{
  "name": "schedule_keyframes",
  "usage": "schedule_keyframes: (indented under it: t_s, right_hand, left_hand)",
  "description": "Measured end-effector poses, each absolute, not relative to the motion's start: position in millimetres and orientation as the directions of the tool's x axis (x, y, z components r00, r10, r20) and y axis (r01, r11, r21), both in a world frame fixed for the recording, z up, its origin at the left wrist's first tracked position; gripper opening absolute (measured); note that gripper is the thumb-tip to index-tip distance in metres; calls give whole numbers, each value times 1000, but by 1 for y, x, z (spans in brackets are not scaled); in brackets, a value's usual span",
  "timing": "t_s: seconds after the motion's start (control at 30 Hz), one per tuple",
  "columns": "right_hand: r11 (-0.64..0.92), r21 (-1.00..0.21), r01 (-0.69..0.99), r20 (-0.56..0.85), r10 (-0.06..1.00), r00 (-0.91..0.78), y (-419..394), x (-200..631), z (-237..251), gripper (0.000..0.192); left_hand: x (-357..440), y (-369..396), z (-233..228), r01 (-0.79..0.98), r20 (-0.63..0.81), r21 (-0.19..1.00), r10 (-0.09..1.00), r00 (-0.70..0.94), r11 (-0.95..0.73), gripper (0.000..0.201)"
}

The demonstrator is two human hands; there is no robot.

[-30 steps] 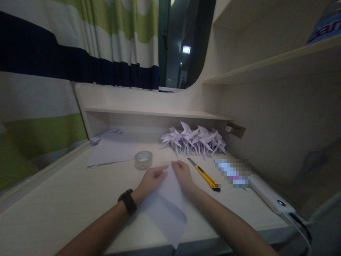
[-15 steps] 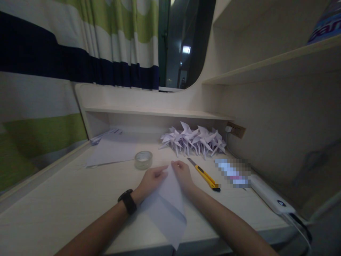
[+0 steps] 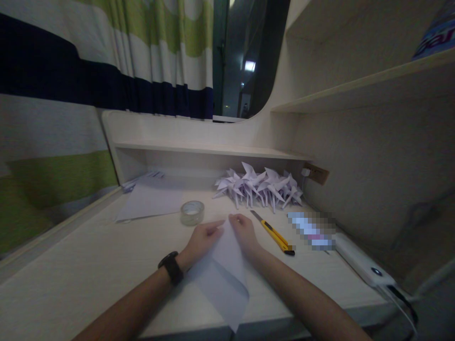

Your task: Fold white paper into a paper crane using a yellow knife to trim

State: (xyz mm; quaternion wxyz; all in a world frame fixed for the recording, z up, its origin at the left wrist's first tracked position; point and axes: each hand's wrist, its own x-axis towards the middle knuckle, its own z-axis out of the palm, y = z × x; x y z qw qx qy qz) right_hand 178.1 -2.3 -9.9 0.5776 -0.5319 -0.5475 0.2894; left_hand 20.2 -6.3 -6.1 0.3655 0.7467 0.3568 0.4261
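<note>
A sheet of white paper [image 3: 227, 260], partly folded over on itself, lies at the desk's front with one corner reaching the edge. My left hand [image 3: 203, 241] is closed on its left side near the top point, a dark watch on the wrist. At the same point my right hand [image 3: 243, 232] pinches the paper from the right, fingers curled. A roll of clear tape [image 3: 192, 212] sits just beyond my left hand. To the right of my right hand rests a yellow utility knife [image 3: 273, 233] with its blade out.
Several white paper pinwheels [image 3: 258, 184] are heaped at the back. Loose paper sheets [image 3: 151, 198] lie at the back left. On the right are a phone-like blurred object [image 3: 309, 229] and a white power strip [image 3: 360, 259] with cables. A shelf [image 3: 209, 149] overhangs the desk's rear.
Both hands keep the same hold on the folded paper. The whole view has shifted very slightly; nothing on the desk has visibly moved.
</note>
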Motion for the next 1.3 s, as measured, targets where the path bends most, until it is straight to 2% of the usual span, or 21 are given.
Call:
schedule_keyframes:
  t_s: [0.27, 0.43, 0.57, 0.7, 0.87, 1.07, 1.17, 1.3]
  right_hand:
    - [250, -942, 222, 300, 926, 231, -3, 177, -9, 33]
    - [260, -941, 216, 306, 927, 217, -2, 178, -10, 33]
    - [250, -945, 211, 294, 931, 217, -2, 178, -10, 34]
    - [236, -950, 203, 278, 937, 209, -3, 176, -8, 34]
    - [146, -985, 87, 157, 977, 142, -4, 175, -8, 32]
    - [136, -991, -19, 133, 983, 125, -5, 174, -7, 33]
    - [83, -989, -120, 76, 995, 59, -6, 173, -7, 41]
    - [56, -985, -162, 60, 998, -25, -7, 173, -7, 56]
  left_hand:
    - [21, -7, -7, 204, 381, 855, 845, 376, -476, 38]
    - [20, -5, -10, 276, 357, 842, 861, 362, -464, 45]
    - [19, -4, -9, 260, 410, 819, 838, 360, -512, 37]
    - [18, -3, -10, 216, 401, 838, 835, 377, -501, 36]
    - [19, -1, -11, 220, 419, 826, 827, 376, -518, 35]
    - [19, -1, -10, 205, 437, 824, 822, 366, -529, 34]
    - [18, 1, -11, 248, 430, 825, 849, 307, -507, 35]
    - [16, 7, -15, 320, 443, 812, 872, 207, -488, 36]
